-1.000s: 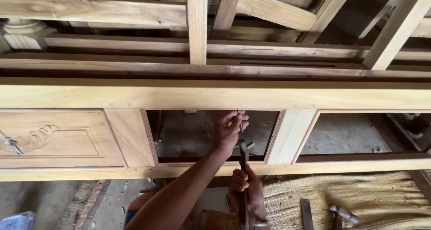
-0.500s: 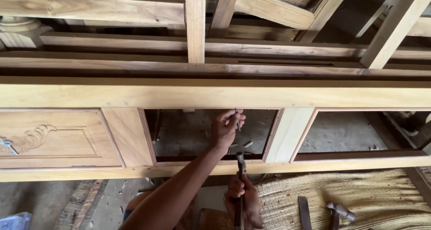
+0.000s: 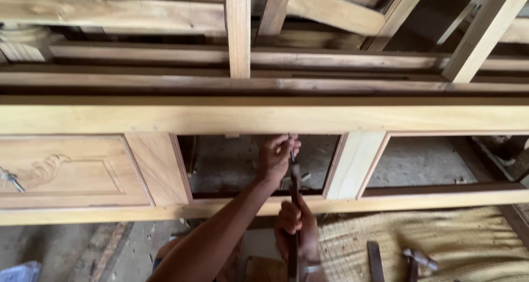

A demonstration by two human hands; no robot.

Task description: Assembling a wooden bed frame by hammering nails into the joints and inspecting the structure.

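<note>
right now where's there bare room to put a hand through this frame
The right opening, between the pale upright post and the frame's right end, is free. The middle opening is crowded by the left hand, right hand and dark-handled tool. The carved wooden panel closes the left.

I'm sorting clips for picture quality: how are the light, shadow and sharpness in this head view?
Head view: even daylight on the pale wooden frame, no glare; deep shadow between the upper rails; the left hand sharp, the right hand on the hammer handle slightly soft.
</note>
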